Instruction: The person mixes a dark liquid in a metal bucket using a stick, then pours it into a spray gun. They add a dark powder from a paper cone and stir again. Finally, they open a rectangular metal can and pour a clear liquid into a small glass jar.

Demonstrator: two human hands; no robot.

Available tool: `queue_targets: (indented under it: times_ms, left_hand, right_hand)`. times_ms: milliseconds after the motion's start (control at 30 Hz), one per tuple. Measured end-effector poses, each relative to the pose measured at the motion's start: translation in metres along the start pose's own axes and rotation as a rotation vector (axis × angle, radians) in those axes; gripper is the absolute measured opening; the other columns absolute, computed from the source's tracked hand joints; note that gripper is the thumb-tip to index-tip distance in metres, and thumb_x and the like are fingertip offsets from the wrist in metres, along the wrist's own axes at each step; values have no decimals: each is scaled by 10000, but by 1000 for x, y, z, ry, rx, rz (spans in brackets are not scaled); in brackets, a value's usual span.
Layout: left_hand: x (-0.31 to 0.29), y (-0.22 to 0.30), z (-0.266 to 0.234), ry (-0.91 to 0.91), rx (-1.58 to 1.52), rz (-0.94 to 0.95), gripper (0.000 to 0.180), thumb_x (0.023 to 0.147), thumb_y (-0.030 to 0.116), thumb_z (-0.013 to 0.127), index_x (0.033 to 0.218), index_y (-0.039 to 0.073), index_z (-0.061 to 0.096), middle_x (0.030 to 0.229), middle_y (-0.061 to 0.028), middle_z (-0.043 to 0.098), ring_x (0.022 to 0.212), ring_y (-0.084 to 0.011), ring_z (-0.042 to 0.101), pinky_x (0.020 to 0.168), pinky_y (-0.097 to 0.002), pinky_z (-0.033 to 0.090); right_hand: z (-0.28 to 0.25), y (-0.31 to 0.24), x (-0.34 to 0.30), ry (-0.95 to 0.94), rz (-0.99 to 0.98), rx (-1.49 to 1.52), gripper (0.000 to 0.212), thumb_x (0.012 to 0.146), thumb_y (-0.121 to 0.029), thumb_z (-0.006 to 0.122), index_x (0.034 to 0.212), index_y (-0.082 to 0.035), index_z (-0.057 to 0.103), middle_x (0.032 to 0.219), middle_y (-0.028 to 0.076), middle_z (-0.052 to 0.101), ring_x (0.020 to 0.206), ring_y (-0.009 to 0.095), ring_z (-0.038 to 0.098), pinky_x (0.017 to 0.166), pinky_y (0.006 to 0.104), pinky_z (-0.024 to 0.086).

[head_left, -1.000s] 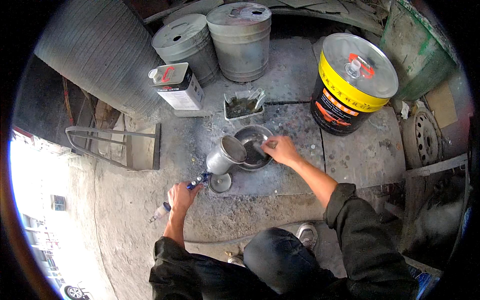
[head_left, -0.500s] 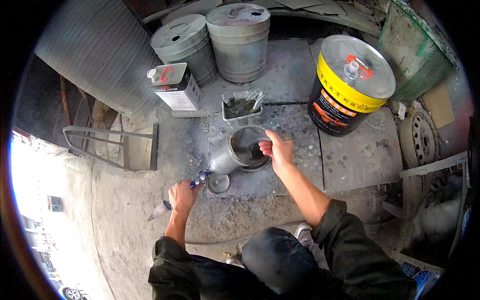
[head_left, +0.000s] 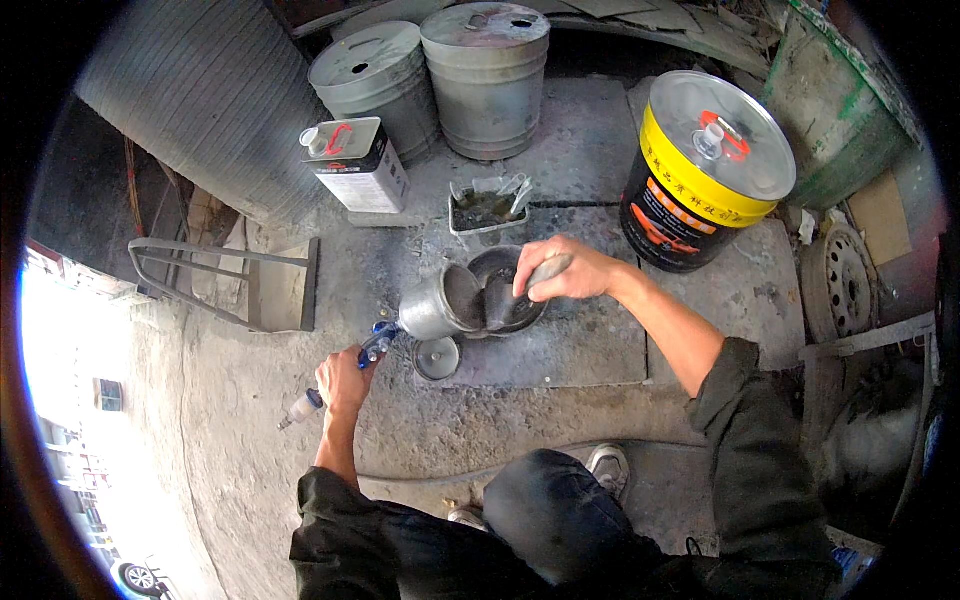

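Note:
My left hand is closed around the grip of a blue spray gun. Its grey metal cup is tipped on its side, mouth facing right, beside a round dark basin. In my right hand is a brush with a pale handle and dark wide bristles. Those bristles sit at the cup's mouth, over the basin; their tips are hard to make out. A round metal lid lies just below the cup. Dark liquid or residue coats the basin.
Behind the basin stands a small rectangular tray of murky liquid. A rectangular can, two metal drums and a large yellow-and-black bucket surround it. A metal frame lies left; a wheel rim leans right.
My right hand has lifted and turned over the basin, and the brush now shows in it. The spray gun and cup have shifted slightly left.

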State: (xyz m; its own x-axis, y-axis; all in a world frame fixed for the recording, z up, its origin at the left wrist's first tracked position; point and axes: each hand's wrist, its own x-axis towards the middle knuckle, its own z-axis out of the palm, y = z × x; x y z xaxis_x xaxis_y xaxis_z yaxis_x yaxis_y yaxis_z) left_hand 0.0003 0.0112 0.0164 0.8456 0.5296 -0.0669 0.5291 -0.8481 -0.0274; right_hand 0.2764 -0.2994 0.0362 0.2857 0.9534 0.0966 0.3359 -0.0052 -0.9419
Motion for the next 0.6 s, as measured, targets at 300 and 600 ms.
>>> queue_targets:
  times_ms: [300, 600]
  left_hand:
    - [3, 5, -1, 5, 38, -35, 269, 812, 342, 736, 910, 94, 705, 804, -201, 687, 786, -391, 673, 701, -480, 517]
    - [4, 9, -2, -19, -74, -55, 509, 803, 547, 714, 817, 39, 720, 746, -236, 670, 766, -415, 673, 695, -488, 525]
  right_hand:
    - [25, -23, 3, -26, -123, -454, 158, 699, -109, 711, 857, -124, 710, 933, 44, 579, 902, 266, 623, 736, 401, 504]
    - [23, 24, -2, 504, 198, 480, 184, 862, -184, 728, 891, -2, 729, 751, 29, 693, 629, 71, 626, 504, 223, 477]
